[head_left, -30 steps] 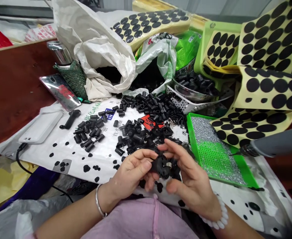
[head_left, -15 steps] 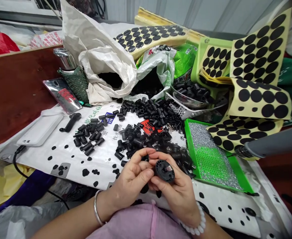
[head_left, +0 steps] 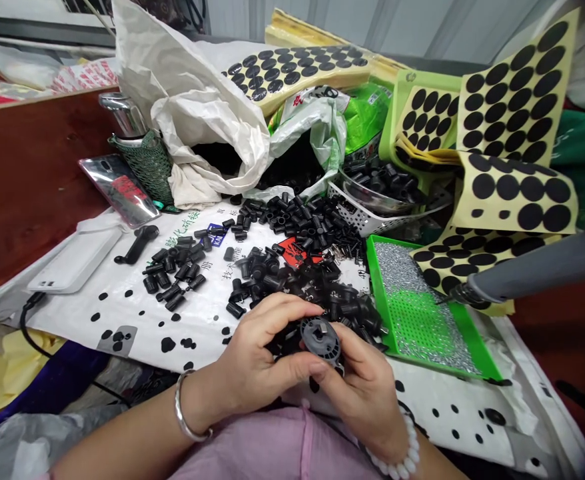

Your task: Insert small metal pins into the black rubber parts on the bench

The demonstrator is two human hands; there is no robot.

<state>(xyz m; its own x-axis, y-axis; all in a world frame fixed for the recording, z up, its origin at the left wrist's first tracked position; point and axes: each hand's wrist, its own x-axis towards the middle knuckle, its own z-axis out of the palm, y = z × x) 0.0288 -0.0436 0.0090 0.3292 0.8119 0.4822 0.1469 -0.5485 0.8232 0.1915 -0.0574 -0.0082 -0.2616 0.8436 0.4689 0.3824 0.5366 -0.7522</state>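
- Left hand [head_left: 257, 360]: fingers clamped on a round black plastic disc [head_left: 321, 339], from eight o'clock.
- Right hand [head_left: 365, 385]: fingers clamped likewise, from four o'clock.
- Small black plastic cylinders [head_left: 182, 271]: at ten o'clock.

Left hand [head_left: 255, 360] and right hand [head_left: 365, 390] curl close together, 2 thumbs [head_left: 292, 368] meeting, forearms [head_left: 122, 427] angled inward.

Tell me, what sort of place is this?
It looks like a small workshop, or perhaps a factory workbench. You can see a heap of small black parts, a green tray holding lots of tiny silvery bits, and a grey tool with a thin tip.
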